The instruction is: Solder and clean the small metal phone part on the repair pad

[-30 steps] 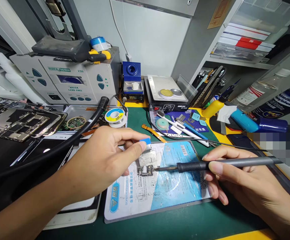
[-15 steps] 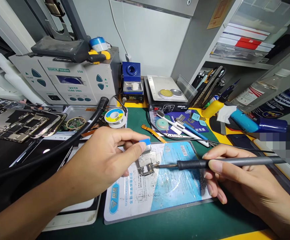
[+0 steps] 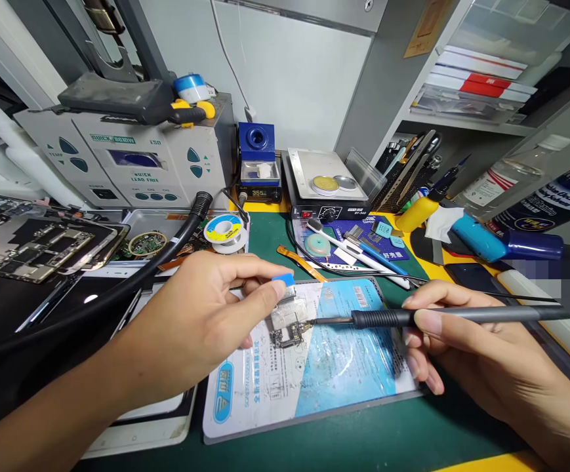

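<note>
My left hand (image 3: 225, 298) pinches a small circuit board (image 3: 287, 335) by its upper end, where a blue piece (image 3: 285, 280) shows at the fingertips. A silvery metal shield covers part of the board. In my right hand (image 3: 462, 341) is a soldering iron (image 3: 387, 319) with a dark ribbed grip, held like a pen. Its tip points left and lies at the board's right edge; whether it touches cannot be made out. Beneath both is a flat white and blue printed package (image 3: 348, 367). My left fingers partly hide the board.
A thick black hose (image 3: 157, 262) crosses the left side before a hot-air station (image 3: 132, 157). Solder wire (image 3: 225, 233) stands behind my left hand. A soldering station (image 3: 259, 164), a hot plate (image 3: 326, 177), brushes (image 3: 344, 246) and bottles (image 3: 491, 177) line the back and right.
The soldering iron's tip has shifted slightly right and up along the board's edge, my right hand moving with it. My left hand keeps its pinch on the board.
</note>
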`<state>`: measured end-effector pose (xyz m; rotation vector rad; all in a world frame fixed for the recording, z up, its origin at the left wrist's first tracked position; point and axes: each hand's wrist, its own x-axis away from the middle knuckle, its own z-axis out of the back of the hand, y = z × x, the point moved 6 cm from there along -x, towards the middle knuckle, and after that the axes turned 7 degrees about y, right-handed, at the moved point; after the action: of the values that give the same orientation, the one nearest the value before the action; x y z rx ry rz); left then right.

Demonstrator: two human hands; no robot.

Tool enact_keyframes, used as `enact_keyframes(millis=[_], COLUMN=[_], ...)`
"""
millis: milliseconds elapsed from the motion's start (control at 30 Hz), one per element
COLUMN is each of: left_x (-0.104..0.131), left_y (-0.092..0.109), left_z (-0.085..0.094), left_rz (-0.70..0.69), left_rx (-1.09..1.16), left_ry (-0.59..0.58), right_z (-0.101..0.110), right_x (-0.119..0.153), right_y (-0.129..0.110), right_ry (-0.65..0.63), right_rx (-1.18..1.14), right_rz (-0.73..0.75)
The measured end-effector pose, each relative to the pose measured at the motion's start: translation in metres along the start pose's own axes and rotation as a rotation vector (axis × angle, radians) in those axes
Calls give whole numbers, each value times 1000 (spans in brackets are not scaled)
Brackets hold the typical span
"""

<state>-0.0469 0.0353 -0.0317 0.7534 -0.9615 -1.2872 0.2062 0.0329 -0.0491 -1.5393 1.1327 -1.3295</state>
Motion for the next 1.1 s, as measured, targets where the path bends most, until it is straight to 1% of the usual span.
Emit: enact_keyframes(millis=[100,233,300,400,567,700,900,1000,1100], left_x=[1,4,5,4,0,0,6,5,2], left_y=[1,3,4,3,-2,0,3,3,1], left_z=[0,-1,0,-1,-1,-1,0,-1,-2], left_rz=[4,12,0,-29,-42,-33,11,4,-19], left_rx=[3,-3,-22,-44,-38,-33,-42,-48,-45], left_ry=[8,58,88,65,1,11,98,84,31], right_z=[4,7,10,12,7,6,9,10,9], right_x=[-3,-4,-5,-6,-6,-3,-3,-5,-4], right_y=[1,2,3,3,3,2,3,4,4], right_ry=[-50,-61,-39,-21,-62,-41,-55,-40,-60], right_rx=[-17,-18,-15,-12,0,8,24,24,26], right_rz=[10,22,23,20,20,21,20,24,26])
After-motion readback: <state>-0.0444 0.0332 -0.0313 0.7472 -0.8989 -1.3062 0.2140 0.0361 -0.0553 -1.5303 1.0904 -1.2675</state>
